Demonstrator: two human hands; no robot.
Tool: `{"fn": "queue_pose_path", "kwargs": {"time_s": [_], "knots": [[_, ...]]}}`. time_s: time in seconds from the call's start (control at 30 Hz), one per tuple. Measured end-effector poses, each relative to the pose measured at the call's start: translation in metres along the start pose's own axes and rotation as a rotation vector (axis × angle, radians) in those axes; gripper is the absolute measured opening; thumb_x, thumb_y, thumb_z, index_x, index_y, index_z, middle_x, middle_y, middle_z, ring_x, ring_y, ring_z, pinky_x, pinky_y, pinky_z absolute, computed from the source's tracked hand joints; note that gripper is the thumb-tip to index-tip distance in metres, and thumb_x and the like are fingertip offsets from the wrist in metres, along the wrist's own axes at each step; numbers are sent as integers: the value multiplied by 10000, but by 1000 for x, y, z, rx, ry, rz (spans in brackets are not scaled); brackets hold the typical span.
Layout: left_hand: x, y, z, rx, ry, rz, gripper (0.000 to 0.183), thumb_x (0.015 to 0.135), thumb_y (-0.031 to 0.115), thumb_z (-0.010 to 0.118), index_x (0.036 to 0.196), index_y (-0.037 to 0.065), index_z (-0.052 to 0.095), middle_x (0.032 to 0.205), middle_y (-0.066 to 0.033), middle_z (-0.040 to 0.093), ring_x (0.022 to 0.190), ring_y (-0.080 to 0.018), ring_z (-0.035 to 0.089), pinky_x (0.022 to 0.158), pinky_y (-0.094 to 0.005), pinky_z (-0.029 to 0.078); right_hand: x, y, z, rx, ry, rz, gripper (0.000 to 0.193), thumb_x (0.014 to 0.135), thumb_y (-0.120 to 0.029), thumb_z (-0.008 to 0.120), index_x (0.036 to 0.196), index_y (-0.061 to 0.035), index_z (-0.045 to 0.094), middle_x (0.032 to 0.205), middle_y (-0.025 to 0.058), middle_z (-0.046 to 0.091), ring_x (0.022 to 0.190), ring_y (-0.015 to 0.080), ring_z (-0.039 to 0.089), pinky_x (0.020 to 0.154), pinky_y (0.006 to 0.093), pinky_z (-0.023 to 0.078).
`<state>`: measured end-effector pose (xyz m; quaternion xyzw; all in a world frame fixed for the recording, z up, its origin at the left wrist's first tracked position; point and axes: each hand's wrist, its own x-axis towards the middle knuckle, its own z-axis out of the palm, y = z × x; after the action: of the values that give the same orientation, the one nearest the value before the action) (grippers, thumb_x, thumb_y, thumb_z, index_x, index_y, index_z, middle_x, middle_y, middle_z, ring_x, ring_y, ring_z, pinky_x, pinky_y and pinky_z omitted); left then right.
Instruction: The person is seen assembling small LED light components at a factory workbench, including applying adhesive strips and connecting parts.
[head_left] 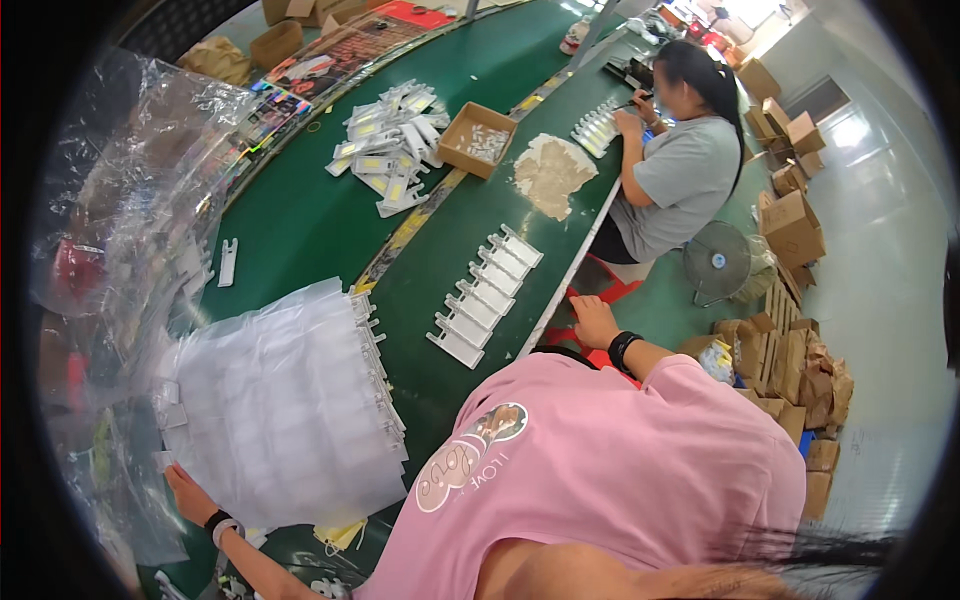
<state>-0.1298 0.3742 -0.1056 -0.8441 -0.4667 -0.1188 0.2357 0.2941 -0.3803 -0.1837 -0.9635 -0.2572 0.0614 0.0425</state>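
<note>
Touching, with the fingers [177,478] of the left hand [196,500], the left end of a wide white stack [285,405]; not seeing well enough to say if pinching or only pressing. Bending the right hand [597,322] loosely beside the right edge of the green surface [315,228], gripping nothing in sight. Seeming, as a guess, to be steadying the stack. Probably needing a soft, even hold next, without creasing the top.

Lying low on the left of the surface, apart from its right edge. Looking cloudy white and a bit wrinkly on top, showing little prongs down the right side.

Seeing farther out a row of white pieces [487,297] near the surface's right edge, and a crinkly clear plastic bag [110,200] along its left edge. Seeing past those a brown box [462,158] of tiny white bits, and a co-worker [685,165] by the right edge.
</note>
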Motion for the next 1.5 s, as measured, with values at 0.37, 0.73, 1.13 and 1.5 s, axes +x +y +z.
{"fn": "queue_pose_path", "kwargs": {"time_s": [0.37, 0.73, 1.13, 1.5], "knots": [[-49, 140, -234, -587, 212, 68, 200, 964, 132, 545, 1096, -13, 588, 963, -177, 659, 853, -326, 643, 747, -380, 497, 35, 30, -12, 260, 237, -63, 219, 702, -39, 604, 911, -60, 543, 901, 120, 539, 903, 321, 518, 775, 430, 433], [-83, 612, -318, -983, 58, 1085, 185, 864, 257, 630, 766, 132, 536, 614, -41, 525, 550, -206, 571, 470, -351, 429, 114, 69, -53, 885, 289, -36, 245, 900, -172, 578, 1085, -14, 550, 945, 126, 542, 916, 283, 532, 819, 358, 423], [-160, 795, -274, -732, -194, 1137, 176, 834, 287, 623, 895, 136, 556, 737, 9, 540, 615, -158, 598, 480, -302, 466, 197, 126, -57, 1121, 20, -133, 431, 979, -230, 464, 1318, 36, 438, 1325, 208, 474, 1204, 342, 457, 1050, 387, 332], [-165, 733, -276, -658, -377, 940, 382, 717, 205, 718, 1044, 67, 577, 1063, -60, 561, 1036, -253, 523, 908, -413, 410, 208, 115, -59, 831, 23, -341, 396, 933, -267, 539, 1207, 19, 529, 1208, 202, 548, 1103, 383, 488, 958, 447, 383]]}}
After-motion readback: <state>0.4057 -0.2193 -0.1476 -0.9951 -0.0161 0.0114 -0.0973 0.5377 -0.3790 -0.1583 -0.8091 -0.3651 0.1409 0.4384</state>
